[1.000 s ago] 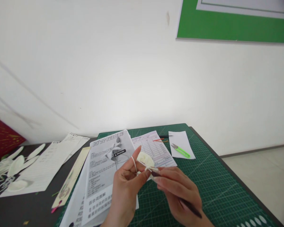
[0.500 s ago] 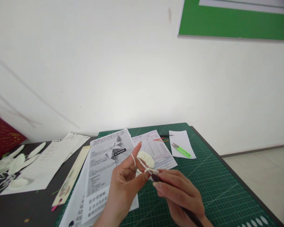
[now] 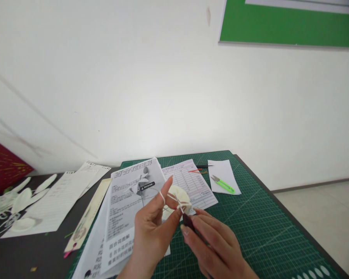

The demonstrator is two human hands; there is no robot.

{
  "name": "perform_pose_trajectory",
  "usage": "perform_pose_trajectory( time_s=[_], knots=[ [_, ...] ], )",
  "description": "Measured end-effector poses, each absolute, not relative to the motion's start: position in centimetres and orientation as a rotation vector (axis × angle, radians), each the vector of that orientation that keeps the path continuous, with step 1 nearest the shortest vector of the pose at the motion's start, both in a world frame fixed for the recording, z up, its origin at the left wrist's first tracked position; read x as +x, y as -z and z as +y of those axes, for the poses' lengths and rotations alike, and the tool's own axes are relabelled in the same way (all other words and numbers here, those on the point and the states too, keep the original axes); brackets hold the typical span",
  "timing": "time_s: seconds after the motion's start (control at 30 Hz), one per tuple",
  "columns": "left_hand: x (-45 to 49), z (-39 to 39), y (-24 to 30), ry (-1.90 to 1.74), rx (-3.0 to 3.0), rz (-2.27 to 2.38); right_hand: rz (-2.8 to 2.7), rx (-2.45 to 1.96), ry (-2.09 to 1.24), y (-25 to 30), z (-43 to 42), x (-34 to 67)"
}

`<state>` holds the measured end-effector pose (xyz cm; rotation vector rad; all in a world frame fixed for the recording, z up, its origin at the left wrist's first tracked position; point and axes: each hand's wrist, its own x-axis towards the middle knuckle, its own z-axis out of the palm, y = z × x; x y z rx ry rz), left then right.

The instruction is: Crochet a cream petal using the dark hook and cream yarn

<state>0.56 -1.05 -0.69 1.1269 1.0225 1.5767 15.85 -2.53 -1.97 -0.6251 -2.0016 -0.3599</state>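
My left hand (image 3: 151, 228) pinches a small piece of white crochet (image 3: 187, 207) between thumb and fingers, with its index finger raised. White yarn (image 3: 162, 197) loops round that finger and runs to the stitches. In my right hand (image 3: 216, 242) is a crochet hook (image 3: 187, 221) with a dark handle, gripped like a pen. The hook's thin metal shaft reaches into the work by my left fingertips; its tip is too small to make out clearly. A pale cream round thing (image 3: 178, 192), apparently a ball of yarn, lies just behind the fingers, partly covered by them.
Printed pattern sheets (image 3: 125, 217) and a form (image 3: 199, 186) lie on the green cutting mat (image 3: 267, 236). Green thread snips (image 3: 223, 184) rest on a white paper (image 3: 231, 168). Leftward are a ruler-like strip (image 3: 85, 221), handwritten sheets (image 3: 56, 201) and white crocheted petals (image 3: 21, 199).
My right hand has moved slightly left and turned, so the hook now points up and left into the work. The yarn between the index finger and the stitches has shifted.
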Motion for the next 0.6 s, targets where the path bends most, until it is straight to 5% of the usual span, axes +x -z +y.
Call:
perform_pose_trajectory(
  time_s=[0.6],
  knots=[
    [-0.4,0.4,-0.1,-1.297,1.227,1.067,-1.831,-0.587,-0.1,0.8,-2.2,17.0]
  ],
)
